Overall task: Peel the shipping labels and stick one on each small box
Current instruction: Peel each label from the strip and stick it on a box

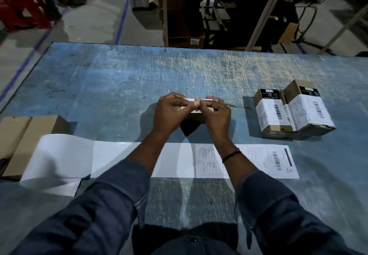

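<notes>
A small brown box stands at the middle of the blue table, mostly hidden behind both hands. My left hand and my right hand curl over its top, thumbs meeting on a white label that lies along the upper edge. A long strip of label backing runs across the table in front of me, with two printed labels at its right end. Two labelled boxes sit side by side at the right.
Plain cardboard boxes stand at the table's left edge, partly under the curled end of the strip. Beyond the far edge of the table are shelving frames, cartons and a red crate on the floor.
</notes>
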The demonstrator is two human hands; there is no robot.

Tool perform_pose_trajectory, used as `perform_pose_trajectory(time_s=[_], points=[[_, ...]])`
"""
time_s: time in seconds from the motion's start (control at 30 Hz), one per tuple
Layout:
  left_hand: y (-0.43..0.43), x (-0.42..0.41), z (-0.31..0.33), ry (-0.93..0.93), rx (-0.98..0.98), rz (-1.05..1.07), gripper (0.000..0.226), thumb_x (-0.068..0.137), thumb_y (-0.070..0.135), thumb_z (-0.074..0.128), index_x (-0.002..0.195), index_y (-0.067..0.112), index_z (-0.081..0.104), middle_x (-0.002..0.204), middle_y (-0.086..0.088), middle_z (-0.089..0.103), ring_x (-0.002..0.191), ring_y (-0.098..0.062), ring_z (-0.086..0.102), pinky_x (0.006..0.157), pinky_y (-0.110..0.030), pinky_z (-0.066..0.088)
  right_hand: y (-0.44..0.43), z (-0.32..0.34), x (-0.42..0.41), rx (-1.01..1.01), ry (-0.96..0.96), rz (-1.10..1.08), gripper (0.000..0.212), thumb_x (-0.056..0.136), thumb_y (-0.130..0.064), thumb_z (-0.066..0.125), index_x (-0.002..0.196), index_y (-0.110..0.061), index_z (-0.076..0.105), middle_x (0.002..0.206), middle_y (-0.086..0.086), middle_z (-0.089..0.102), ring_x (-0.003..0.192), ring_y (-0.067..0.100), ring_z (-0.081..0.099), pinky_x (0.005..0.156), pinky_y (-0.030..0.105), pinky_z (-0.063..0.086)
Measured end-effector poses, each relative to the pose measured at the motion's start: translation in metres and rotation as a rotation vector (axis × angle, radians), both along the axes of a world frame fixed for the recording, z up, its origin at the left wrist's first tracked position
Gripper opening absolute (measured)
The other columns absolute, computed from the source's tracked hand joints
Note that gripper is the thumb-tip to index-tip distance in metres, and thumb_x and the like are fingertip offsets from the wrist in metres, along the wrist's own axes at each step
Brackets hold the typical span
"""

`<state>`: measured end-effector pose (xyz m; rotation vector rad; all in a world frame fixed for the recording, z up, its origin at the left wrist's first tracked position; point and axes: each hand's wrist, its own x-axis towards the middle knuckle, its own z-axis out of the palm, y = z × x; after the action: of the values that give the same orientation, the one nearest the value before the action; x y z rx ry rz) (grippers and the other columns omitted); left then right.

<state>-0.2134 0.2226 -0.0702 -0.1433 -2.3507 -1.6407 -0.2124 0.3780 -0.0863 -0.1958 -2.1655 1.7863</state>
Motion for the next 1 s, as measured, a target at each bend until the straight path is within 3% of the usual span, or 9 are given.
perform_pose_trajectory(time_s=[0.13, 0.23, 0.3, 0.43, 0.57, 0.7, 0.83, 0.93, 1.0], points=[[-0.016, -0.002, -0.005, -0.015, -0.089, -0.120, 0.030, 0.073, 0.053, 0.089, 0.097, 0.035, 0.085, 0.099, 0.013, 0.074, 0.101, -0.011, 0.069, 0.088, -0.036, 0.057, 0.013, -0.005, 0.006, 0.102, 0.026, 0.097, 0.019, 0.082, -0.041, 0.081, 0.099, -0.034, 0.082, 0.114, -0.003, 0.072, 0.112, 0.007, 0.065, 0.097, 0.031, 0.052], [-0.024, -0.002, -0.007, -0.024, -0.170, -0.174, 0.036, 0.071, 0.055, 0.089, 0.103, 0.039, 0.083, 0.108, 0.016, 0.072, 0.111, -0.012, 0.064, 0.097, -0.035, 0.053, 0.030, -0.009, 0.006, 0.223, 0.039, 0.238, 0.031, 0.083, -0.047, 0.079, 0.111, -0.033, 0.081, 0.125, -0.002, 0.067, 0.120, 0.010, 0.062, 0.107, 0.041, 0.049], [-0.024, -0.001, -0.007, 0.002, -0.175, -0.198, 0.036, 0.073, 0.049, 0.091, 0.106, 0.036, 0.083, 0.111, 0.015, 0.071, 0.111, -0.011, 0.064, 0.098, -0.033, 0.053, 0.037, -0.007, 0.007, 0.272, 0.019, 0.317, 0.033, 0.087, -0.043, 0.079, 0.118, -0.032, 0.078, 0.128, -0.001, 0.064, 0.123, 0.013, 0.060, 0.110, 0.044, 0.047], [-0.029, -0.001, -0.003, 0.035, -0.175, -0.286, 0.035, 0.080, 0.032, 0.089, 0.112, 0.019, 0.082, 0.118, 0.004, 0.071, 0.108, 0.005, 0.063, 0.094, -0.016, 0.048, 0.049, 0.002, 0.007, 0.284, -0.019, 0.457, 0.036, 0.092, -0.031, 0.078, 0.127, -0.028, 0.074, 0.125, 0.006, 0.062, 0.121, 0.015, 0.059, 0.108, 0.038, 0.048], [-0.040, -0.004, -0.002, 0.012, -0.167, -0.417, 0.033, 0.088, 0.018, 0.082, 0.120, 0.011, 0.078, 0.129, -0.004, 0.066, 0.116, -0.006, 0.065, 0.099, -0.019, 0.050, 0.065, 0.007, 0.006, 0.226, -0.039, 0.586, 0.037, 0.095, -0.020, 0.073, 0.131, -0.026, 0.071, 0.127, 0.012, 0.060, 0.124, 0.022, 0.058, 0.107, 0.030, 0.047], [-0.050, -0.010, -0.003, -0.040, -0.146, -0.523, 0.032, 0.094, 0.015, 0.076, 0.126, 0.013, 0.075, 0.137, -0.005, 0.061, 0.127, -0.013, 0.060, 0.108, -0.026, 0.047, 0.077, 0.007, 0.000, 0.133, -0.115, 0.676, 0.035, 0.099, -0.011, 0.066, 0.133, -0.017, 0.069, 0.141, 0.015, 0.057, 0.134, 0.026, 0.054, 0.115, 0.039, 0.042], [-0.059, -0.015, 0.003, -0.105, -0.201, -0.607, 0.032, 0.100, 0.016, 0.068, 0.131, 0.017, 0.072, 0.138, -0.002, 0.057, 0.129, -0.007, 0.055, 0.106, -0.014, 0.039, 0.085, 0.013, -0.001, 0.030, -0.178, 0.762, 0.037, 0.101, -0.001, 0.059, 0.136, -0.012, 0.064, 0.153, 0.004, 0.052, 0.144, 0.013, 0.046, 0.117, 0.025, 0.035], [-0.055, -0.013, 0.006, -0.078, -0.204, -0.547, 0.030, 0.095, 0.020, 0.069, 0.124, 0.018, 0.077, 0.129, -0.005, 0.064, 0.121, -0.013, 0.061, 0.107, -0.026, 0.046, 0.082, 0.007, -0.002, -0.085, -0.188, 0.711, 0.033, 0.095, -0.010, 0.066, 0.127, -0.015, 0.073, 0.143, -0.001, 0.063, 0.146, 0.021, 0.043, 0.124, 0.037, 0.028], [-0.038, -0.004, 0.003, -0.001, -0.248, -0.281, 0.028, 0.087, 0.047, 0.078, 0.105, 0.026, 0.084, 0.113, 0.004, 0.074, 0.108, -0.009, 0.068, 0.098, -0.041, 0.053, 0.074, -0.001, 0.001, -0.128, -0.138, 0.585, 0.033, 0.091, -0.020, 0.068, 0.121, -0.008, 0.076, 0.131, 0.003, 0.071, 0.141, 0.031, 0.050, 0.126, 0.052, 0.025]])
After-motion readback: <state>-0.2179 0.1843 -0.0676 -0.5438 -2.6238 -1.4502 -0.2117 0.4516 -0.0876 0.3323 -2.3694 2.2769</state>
